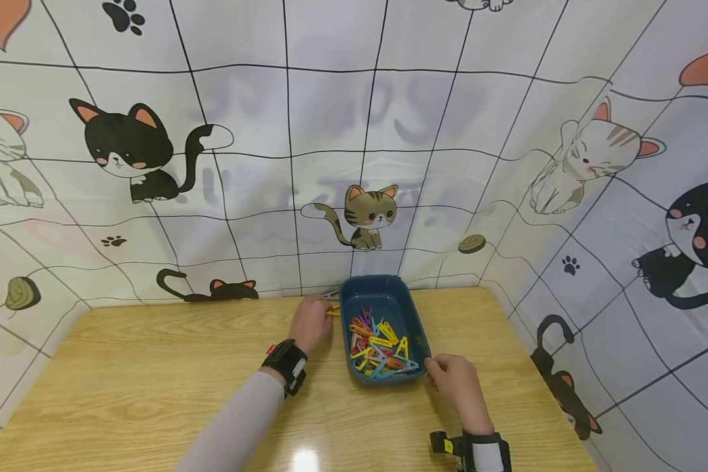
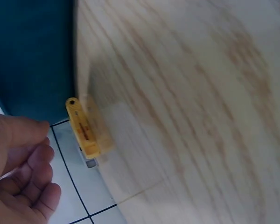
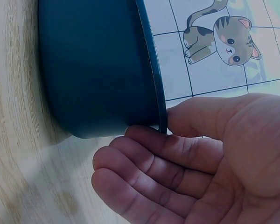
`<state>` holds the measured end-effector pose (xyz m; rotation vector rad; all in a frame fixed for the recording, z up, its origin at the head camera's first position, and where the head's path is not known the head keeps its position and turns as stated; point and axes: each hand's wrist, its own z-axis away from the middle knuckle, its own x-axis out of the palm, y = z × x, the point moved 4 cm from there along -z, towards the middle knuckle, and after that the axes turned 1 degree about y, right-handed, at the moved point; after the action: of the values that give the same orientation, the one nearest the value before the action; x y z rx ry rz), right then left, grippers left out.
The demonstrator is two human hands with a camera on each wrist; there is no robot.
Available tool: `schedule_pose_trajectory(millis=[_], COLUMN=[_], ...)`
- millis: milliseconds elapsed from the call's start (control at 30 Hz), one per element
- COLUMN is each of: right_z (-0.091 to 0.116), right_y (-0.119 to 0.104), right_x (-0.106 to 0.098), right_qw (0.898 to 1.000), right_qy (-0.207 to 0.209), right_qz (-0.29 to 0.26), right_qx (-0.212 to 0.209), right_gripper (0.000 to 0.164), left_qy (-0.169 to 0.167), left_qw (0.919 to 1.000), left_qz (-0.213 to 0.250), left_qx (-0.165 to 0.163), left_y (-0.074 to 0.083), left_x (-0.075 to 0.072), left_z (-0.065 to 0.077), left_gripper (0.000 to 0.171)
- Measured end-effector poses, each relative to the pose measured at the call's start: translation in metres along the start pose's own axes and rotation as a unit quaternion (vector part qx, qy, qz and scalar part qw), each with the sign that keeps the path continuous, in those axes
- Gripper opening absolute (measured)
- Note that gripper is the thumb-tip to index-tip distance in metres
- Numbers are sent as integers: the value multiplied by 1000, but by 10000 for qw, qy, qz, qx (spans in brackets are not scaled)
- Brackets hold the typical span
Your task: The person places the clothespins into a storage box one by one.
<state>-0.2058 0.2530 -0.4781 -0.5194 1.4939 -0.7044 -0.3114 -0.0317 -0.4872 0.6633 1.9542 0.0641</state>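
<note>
A dark blue plastic tub [image 1: 417, 321] stands on the wooden table near its back edge, with a pile of colourful clothespins [image 1: 383, 347] inside. My right hand [image 1: 455, 383] pinches the tub's rim at the near right corner, thumb on one side and index finger on the other. Left of the tub is my left hand [image 1: 313, 324], its fingers loosely curled around nothing in the left wrist view. Close to those fingertips, a yellow clothespin [image 2: 83, 128] lies beside the tub's wall. A grey clothespin [image 1: 330, 295] shows partly behind it.
The wooden table [image 1: 153, 367] meets a white cat-print sheet [image 1: 259, 183] at the back. The same sheet also hangs along both sides. Each wrist carries a strapped black device, such as the left wrist strap [image 1: 287, 365].
</note>
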Motion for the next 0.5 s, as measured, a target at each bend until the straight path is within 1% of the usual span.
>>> schedule_pose_trajectory(millis=[67, 167, 333, 500], right_z=[0, 0, 0, 1], right_y=[0, 1, 1, 0], right_x=[0, 0, 0, -1], right_qw=[10000, 10000, 10000, 10000], right_qy=[-3, 5, 28, 11], right_qz=[2, 2, -19, -51], right_qx=[-22, 17, 19, 20], right_gripper=[29, 29, 28, 28], left_qy=[-59, -166, -409, -613], left_qw=[9999, 9995, 9981, 9968], left_qz=[3, -114, -314, -395], left_qx=[126, 244, 322, 322], left_y=[0, 0, 1, 2], left_x=[5, 12, 22, 25], left_z=[-2, -5, -10, -13], left_gripper=[7, 6, 8, 9])
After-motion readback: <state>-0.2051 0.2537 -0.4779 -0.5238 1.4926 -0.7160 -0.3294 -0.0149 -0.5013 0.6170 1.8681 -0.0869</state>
